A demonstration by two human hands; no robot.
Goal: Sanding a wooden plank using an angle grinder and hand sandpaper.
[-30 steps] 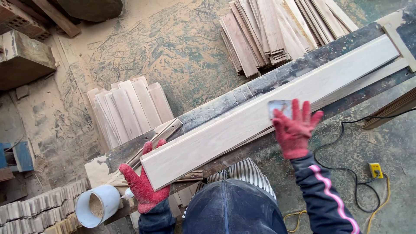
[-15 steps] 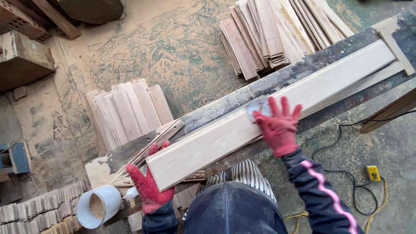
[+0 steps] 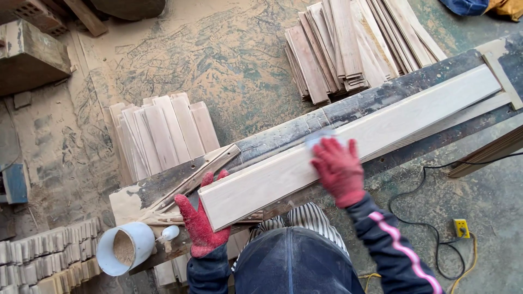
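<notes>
Here the hands sit apart: left hand (image 3: 200, 226) gripping the pale board (image 3: 348, 142), right hand (image 3: 338, 169) pressing a scraper (image 3: 317, 138).

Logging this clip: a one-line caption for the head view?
Left hand steadies a pale board on the workbench; right hand presses a pad on it.

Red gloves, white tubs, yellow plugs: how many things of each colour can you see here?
Red: 2, the glove on the left hand and the glove on the right hand.
White: 1, the tub.
Yellow: 1, the plug box on the floor.
Total: 4.
</notes>
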